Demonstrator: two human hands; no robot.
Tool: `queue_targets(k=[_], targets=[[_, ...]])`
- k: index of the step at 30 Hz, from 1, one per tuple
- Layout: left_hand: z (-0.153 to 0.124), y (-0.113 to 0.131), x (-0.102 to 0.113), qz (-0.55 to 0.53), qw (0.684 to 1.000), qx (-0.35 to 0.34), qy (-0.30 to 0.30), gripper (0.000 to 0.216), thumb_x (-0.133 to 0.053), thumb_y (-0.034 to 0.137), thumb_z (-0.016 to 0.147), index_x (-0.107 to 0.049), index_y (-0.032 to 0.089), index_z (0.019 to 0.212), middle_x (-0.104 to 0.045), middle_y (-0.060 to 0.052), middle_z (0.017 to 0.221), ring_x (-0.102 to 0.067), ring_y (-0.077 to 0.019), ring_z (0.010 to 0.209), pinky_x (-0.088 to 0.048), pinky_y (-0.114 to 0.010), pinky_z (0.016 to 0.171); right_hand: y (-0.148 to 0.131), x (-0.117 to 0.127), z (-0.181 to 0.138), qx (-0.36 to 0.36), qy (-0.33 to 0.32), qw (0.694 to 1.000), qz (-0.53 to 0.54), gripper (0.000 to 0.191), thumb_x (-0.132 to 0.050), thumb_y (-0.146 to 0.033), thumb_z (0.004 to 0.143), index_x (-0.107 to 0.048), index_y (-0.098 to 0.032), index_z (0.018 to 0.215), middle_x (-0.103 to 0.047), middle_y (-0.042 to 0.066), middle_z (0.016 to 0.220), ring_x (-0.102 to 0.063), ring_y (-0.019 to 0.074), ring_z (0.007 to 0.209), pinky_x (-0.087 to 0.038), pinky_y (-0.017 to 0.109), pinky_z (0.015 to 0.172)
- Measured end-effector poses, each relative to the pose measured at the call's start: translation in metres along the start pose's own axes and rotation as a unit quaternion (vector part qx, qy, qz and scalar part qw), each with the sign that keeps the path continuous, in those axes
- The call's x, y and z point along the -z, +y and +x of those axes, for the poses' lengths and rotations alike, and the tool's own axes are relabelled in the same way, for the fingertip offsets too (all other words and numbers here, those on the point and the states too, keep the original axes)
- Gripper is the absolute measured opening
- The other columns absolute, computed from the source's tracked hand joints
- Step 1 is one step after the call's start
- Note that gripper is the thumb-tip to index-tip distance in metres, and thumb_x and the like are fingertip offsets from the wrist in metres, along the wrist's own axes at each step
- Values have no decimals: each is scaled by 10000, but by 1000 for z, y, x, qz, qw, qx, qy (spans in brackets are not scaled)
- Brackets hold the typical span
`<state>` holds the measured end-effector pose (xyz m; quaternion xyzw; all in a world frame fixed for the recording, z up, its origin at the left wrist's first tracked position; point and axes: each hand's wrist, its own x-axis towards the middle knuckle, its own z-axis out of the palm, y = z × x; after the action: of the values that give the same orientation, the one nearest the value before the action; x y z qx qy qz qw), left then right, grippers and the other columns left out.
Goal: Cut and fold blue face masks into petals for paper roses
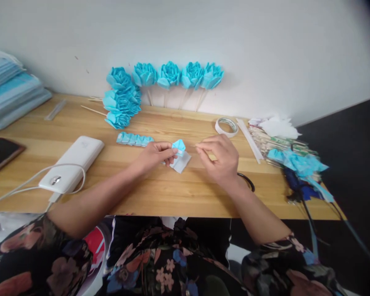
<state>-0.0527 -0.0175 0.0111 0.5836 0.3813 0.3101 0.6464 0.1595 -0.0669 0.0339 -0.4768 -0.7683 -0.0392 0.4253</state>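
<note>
Between the thumb and fingers of my left hand [160,154] is a small folded blue petal [179,145] with a pale lower edge. Under it, a whitish square sheet [181,163] shows, partly covered by the fingers; I cannot tell whether the hand holds it too. My right hand [218,156] is closed in a pinch just right of the petal, apart from it. A thin pale bit pokes out from its fingertips, too small to name. Left of my left hand lies a row of folded blue petals [134,139].
Several blue flowers on sticks [169,75] lean on the wall; more flowers [120,100] lie stacked beside them. A tape roll [226,127], white strips [249,140] and a heap of blue scraps [296,162] are rightward. A power bank [75,162], phone [3,154] and mask stack [12,94] are leftward.
</note>
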Motion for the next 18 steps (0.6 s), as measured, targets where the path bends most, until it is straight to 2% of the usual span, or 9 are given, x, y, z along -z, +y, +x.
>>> queue_targets(k=[3,8,14,18], targets=[[-1,3,-1,-9,1000,11,-11,264,-709,385,801,-657,161,672,-623,-2,589,-536,-79,521,-462,-211,546,4,-15,9,63,-22,997,-28,131,-601,-220,933,-711,-290,934,-726,44,868,-650,218,807,-500,421,764],[0,2,-2,-63,997,34,-13,238,-717,346,802,-669,155,669,-618,-2,611,-543,-78,537,-464,-204,530,12,-24,9,117,37,992,-32,159,-601,-150,922,-669,-289,960,-719,31,843,-641,202,774,-483,395,721],[-3,2,-5,-117,992,54,-12,221,-727,328,794,-663,157,668,-620,3,647,-551,-79,564,-454,-195,509,13,-21,2,88,-16,995,-53,136,-604,-201,929,-685,-309,940,-723,26,841,-644,206,771,-496,407,727],[-2,2,-4,-120,991,61,-15,227,-729,334,795,-666,152,675,-624,1,650,-554,-79,568,-456,-195,508,13,-21,4,121,-9,991,-59,152,-618,-160,918,-679,-296,947,-737,23,847,-662,194,773,-516,379,706]])
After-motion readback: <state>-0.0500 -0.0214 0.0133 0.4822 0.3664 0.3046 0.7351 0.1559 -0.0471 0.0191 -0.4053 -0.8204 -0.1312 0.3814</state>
